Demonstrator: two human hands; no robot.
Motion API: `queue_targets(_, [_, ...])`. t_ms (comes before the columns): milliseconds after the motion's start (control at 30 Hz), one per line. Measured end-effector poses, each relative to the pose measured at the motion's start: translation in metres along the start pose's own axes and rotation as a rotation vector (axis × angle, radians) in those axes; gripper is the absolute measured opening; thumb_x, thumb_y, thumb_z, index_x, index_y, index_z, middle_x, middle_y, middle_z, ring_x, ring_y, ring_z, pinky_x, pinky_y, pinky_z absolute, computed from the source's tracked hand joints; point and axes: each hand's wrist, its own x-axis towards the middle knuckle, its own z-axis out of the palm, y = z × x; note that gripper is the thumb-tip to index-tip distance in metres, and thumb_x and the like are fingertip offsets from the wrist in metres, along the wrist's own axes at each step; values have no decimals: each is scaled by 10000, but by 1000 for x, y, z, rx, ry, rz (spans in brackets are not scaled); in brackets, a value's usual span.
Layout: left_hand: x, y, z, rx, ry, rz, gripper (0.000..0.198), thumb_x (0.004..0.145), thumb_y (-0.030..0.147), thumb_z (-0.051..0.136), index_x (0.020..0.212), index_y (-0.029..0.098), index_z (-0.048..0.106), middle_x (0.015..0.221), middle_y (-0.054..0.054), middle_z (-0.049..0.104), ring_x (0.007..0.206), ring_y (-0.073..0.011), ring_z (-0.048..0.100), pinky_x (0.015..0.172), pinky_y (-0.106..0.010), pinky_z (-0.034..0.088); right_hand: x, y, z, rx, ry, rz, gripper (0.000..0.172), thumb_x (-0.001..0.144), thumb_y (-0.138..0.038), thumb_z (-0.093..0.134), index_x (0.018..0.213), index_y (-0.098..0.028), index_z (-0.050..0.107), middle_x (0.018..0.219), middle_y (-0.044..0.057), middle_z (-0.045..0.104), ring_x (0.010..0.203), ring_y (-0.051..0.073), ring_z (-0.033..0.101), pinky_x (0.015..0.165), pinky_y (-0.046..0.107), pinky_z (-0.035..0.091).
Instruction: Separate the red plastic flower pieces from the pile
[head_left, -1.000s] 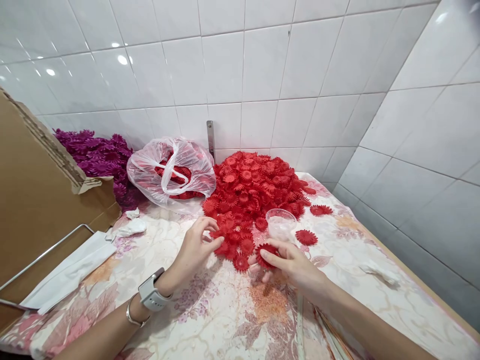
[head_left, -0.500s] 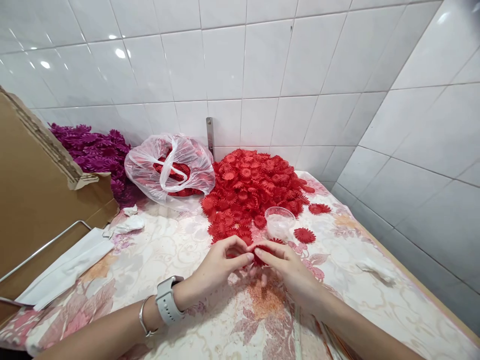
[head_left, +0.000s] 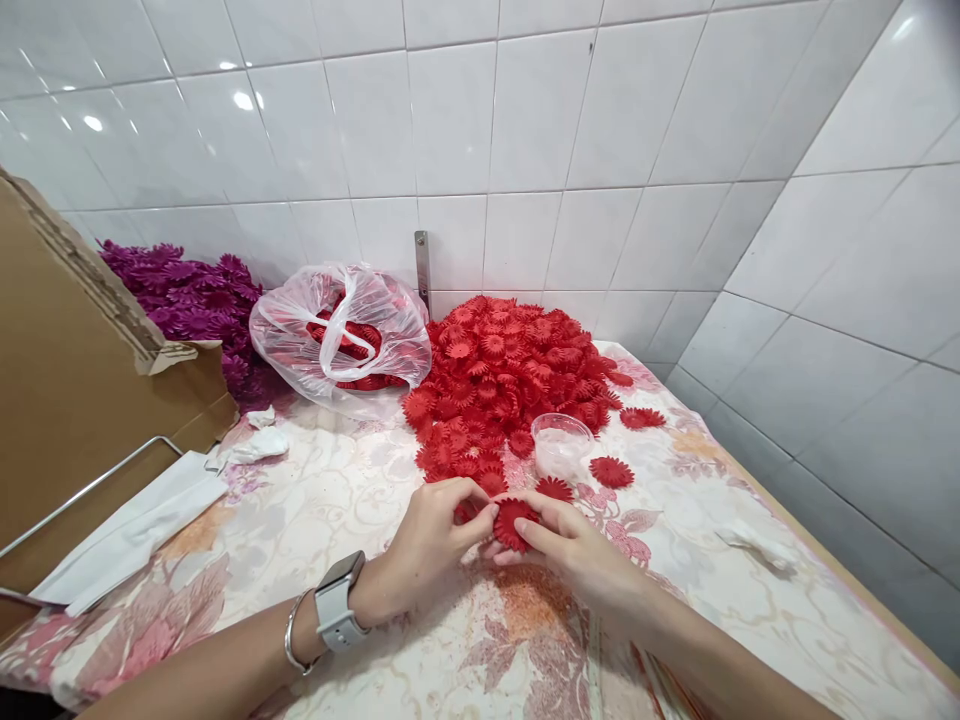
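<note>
A red felt-like flower [head_left: 514, 525] with a fringed edge is held up between my hands above the table. My right hand [head_left: 574, 540] grips it, thumb on its face and fingers behind. At its left edge my left hand [head_left: 442, 530] closes thumb and fingertips in a pinch. Some red shows behind the left fingers; whether they hold it I cannot tell. Just beyond the hands lie a loose red flower [head_left: 553, 488] and a clear round tub [head_left: 562, 447] with whitish contents. Behind them rises a large heap of red flowers [head_left: 510, 365].
A clear plastic bag [head_left: 285, 335] with red flowers stands left of the heap, beside purple flowers [head_left: 195, 300]. A cardboard box [head_left: 97, 390] and white paper [head_left: 135, 535] are at left. More red flowers [head_left: 611, 472] lie right of the tub. Tiled walls [head_left: 637, 110] close the back and right.
The held flower has turned so its round face shows, and my right thumb now lies over it. My left fingertips have drawn slightly left. The view has shifted a little.
</note>
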Motion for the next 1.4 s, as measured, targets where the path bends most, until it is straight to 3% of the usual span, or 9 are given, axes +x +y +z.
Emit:
queue_targets(133, [-1, 0, -2, -28, 82, 74, 120, 795, 253, 538, 764, 180, 628, 729, 1, 640, 661, -120, 560, 616, -218, 404, 0, -1, -1, 7, 32, -5, 325, 680, -416, 671, 844, -139, 627, 743, 31, 649, 693, 159, 639, 740, 348, 514])
queue_targets(367, [-4, 1, -2, -157, -1, 105, 177, 755, 338, 603, 788, 179, 676, 775, -33, 655, 701, -144, 582, 635, -227, 424, 0, -1, -2, 11, 100, -35, 284, 653, -381, 708, 773, -138, 622, 725, 17, 636, 671, 139, 604, 669, 294, 528])
queue_targets(500, [-4, 0, -2, -189, -11, 54, 181, 753, 341, 603, 764, 171, 668, 754, -33, 661, 694, -149, 587, 645, -232, 431, -2, -2, 0, -24, 114, -5, 308, 648, -407, 704, 757, -134, 612, 674, 15, 622, 616, 140, 602, 575, 265, 519])
queue_targets(700, [-5, 0, -2, -278, -54, 44, 177, 742, 329, 619, 800, 175, 683, 826, -40, 613, 739, -143, 585, 643, -227, 447, -3, -2, 0, 27, 98, 23, 291, 677, -402, 680, 778, -142, 597, 712, 7, 603, 590, 137, 607, 547, 281, 519])
queue_targets(933, [-4, 5, -2, -473, -46, -126, 213, 738, 341, 614, 839, 153, 612, 783, -32, 631, 700, -143, 595, 619, -243, 487, -1, -3, -2, -50, 94, -40, 317, 669, -426, 683, 752, -128, 610, 629, 21, 638, 567, 139, 620, 554, 262, 506])
queue_targets(1100, [-4, 3, 1, -659, -209, -180, 260, 673, 307, 685, 866, 148, 614, 789, -41, 645, 703, -160, 613, 632, -274, 501, -2, -2, 0, -79, 166, -7, 391, 590, -489, 716, 619, -154, 516, 482, -20, 594, 396, 85, 530, 398, 193, 409])
queue_targets(1200, [-6, 2, 1, -645, -232, -141, 208, 676, 296, 685, 814, 146, 641, 764, -40, 655, 706, -162, 617, 665, -279, 485, -3, -1, -1, -96, 204, 48, 433, 544, -489, 742, 578, -171, 450, 407, -54, 538, 322, 56, 453, 318, 154, 290])
queue_targets(1300, [-7, 3, 0, -590, -201, -97, 189, 695, 306, 666, 773, 134, 660, 766, -55, 658, 704, -173, 618, 654, -279, 473, -3, -1, -3, -121, 153, 83, 433, 572, -516, 712, 578, -164, 461, 399, -52, 529, 299, 45, 431, 302, 147, 244])
queue_targets(1400, [-5, 5, -1, -673, -210, -160, 180, 732, 297, 628, 769, 122, 651, 730, -61, 661, 681, -171, 616, 641, -284, 469, -2, -2, -5, -99, 66, 88, 417, 637, -542, 653, 625, -153, 502, 436, -34, 558, 312, 50, 464, 307, 145, 266])
